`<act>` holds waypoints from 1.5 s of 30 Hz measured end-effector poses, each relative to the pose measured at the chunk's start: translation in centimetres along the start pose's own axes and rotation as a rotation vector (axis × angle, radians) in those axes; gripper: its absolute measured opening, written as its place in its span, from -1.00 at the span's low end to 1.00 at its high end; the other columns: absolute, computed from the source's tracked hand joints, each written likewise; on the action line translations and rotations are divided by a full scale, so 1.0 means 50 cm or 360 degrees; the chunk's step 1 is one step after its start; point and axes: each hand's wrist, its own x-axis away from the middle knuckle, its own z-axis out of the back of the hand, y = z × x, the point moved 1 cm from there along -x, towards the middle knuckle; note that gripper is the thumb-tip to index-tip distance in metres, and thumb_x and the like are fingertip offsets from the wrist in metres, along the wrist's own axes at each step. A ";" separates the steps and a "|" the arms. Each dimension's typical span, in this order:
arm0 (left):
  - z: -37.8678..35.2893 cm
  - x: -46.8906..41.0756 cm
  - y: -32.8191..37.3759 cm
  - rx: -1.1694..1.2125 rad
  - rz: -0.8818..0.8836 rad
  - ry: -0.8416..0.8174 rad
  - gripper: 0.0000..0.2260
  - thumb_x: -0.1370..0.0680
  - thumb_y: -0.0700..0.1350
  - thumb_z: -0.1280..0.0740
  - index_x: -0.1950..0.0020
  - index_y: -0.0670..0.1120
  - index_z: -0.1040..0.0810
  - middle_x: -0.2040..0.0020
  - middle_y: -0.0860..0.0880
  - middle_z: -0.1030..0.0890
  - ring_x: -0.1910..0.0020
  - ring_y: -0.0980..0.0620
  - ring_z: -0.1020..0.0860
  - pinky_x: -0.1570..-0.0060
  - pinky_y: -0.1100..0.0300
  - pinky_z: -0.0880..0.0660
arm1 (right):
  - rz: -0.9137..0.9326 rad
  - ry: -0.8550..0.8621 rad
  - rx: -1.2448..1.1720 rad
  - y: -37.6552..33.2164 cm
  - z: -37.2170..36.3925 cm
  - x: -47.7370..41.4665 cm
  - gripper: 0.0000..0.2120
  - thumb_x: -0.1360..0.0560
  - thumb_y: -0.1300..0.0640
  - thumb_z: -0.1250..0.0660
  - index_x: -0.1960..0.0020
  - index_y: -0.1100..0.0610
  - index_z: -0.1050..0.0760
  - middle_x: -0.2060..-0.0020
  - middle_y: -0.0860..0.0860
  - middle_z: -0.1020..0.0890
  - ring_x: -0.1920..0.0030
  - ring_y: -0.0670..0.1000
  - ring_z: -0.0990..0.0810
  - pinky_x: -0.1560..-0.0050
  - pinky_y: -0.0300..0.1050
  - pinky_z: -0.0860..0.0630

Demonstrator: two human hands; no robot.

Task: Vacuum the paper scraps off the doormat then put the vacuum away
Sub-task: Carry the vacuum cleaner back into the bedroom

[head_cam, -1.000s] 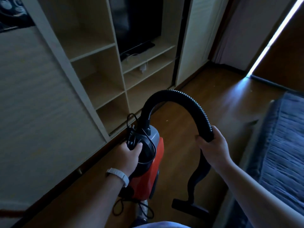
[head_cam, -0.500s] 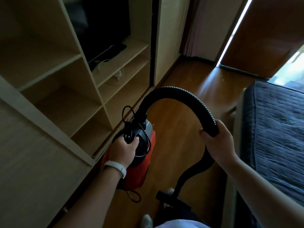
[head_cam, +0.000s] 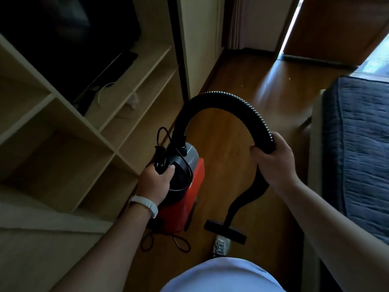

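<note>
I carry a red and black vacuum (head_cam: 189, 192) above the wooden floor. My left hand (head_cam: 154, 183) grips the handle on its dark top, with a bunch of black cord (head_cam: 161, 150) held there too. My right hand (head_cam: 273, 161) grips the ribbed black hose (head_cam: 223, 102), which arches from the vacuum's top over to that hand. Below my right hand the hose hangs down to the flat black floor nozzle (head_cam: 225, 229). A loop of cord (head_cam: 179, 243) dangles under the vacuum. No doormat or paper scraps are in view.
A light wooden shelf unit (head_cam: 101, 131) with open compartments and a dark television (head_cam: 63, 39) stands on the left. A bed with a dark blue quilt (head_cam: 362, 144) lies on the right. Between them runs a wooden floor (head_cam: 248, 76) toward a lit door gap (head_cam: 291, 24). My shoe (head_cam: 221, 244) shows below.
My view has moved forward along the shelf unit toward the door. Both hands keep the same hold on the vacuum and hose. The bed now sits closer on the right.
</note>
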 end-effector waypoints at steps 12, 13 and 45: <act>-0.122 -0.287 0.163 -0.0100 -0.0177 -0.0047 -0.82 -0.52 -0.05 -0.38 0.20 -0.14 -0.59 0.30 -0.02 -0.62 0.32 0.10 -0.57 0.38 0.26 -0.42 | -0.0042 0.0084 0.0009 -0.015 -0.010 -0.289 -0.84 -0.44 0.22 -0.40 0.11 0.01 -0.48 0.31 -0.04 -0.50 0.37 -0.12 -0.47 0.40 -0.22 -0.45; -0.137 -0.318 0.168 -0.0097 -0.0162 -0.0090 -0.82 -0.52 -0.05 -0.38 0.20 -0.14 -0.59 0.30 -0.03 -0.62 0.32 0.08 -0.57 0.39 0.26 -0.42 | -0.0049 0.0106 0.0022 -0.013 -0.016 -0.316 -0.84 -0.44 0.22 -0.41 0.12 0.00 -0.47 0.31 -0.04 -0.50 0.36 -0.11 -0.47 0.40 -0.22 -0.44; -0.559 -1.183 0.704 -0.0128 -0.0462 -0.0526 -0.87 -0.52 -0.06 -0.39 0.17 -0.09 -0.57 0.25 -0.02 -0.62 0.22 0.03 -0.59 0.35 0.21 -0.42 | -0.0096 0.0625 -0.0023 -0.059 -0.070 -1.223 -0.78 -0.43 0.24 -0.42 0.15 -0.03 -0.45 0.36 0.00 -0.52 0.44 -0.11 -0.45 0.44 -0.30 -0.41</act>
